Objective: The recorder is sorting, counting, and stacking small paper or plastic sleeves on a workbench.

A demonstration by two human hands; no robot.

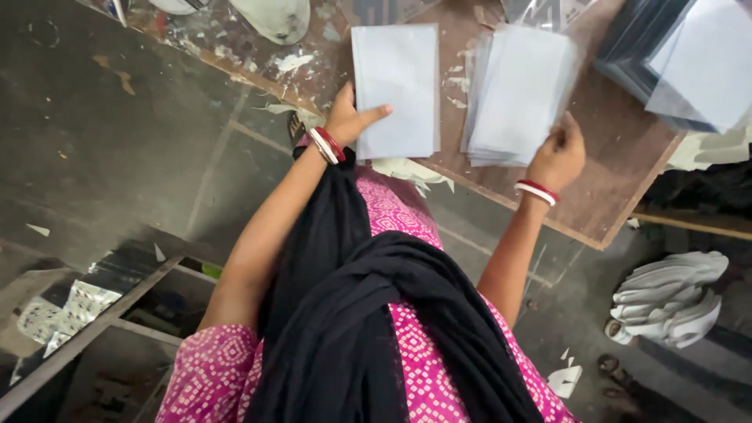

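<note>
A white rectangular sheet (395,86) lies flat on the brown wooden board (603,141), and my left hand (348,117) presses on its lower left corner with the thumb on top. To its right lies a loose stack of translucent plastic sheets (517,94). My right hand (558,153) grips that stack's lower right edge, fingers curled around it. Both wrists wear red and white bangles. A black scarf and pink patterned clothing fill the lower middle of the view.
Another pile of dark and pale sheets (689,55) sits at the board's upper right. Paint smears and scraps mark the board's left edge (274,59). A metal frame (94,321) stands at lower left. White bundled cloth (674,294) lies on the floor at right.
</note>
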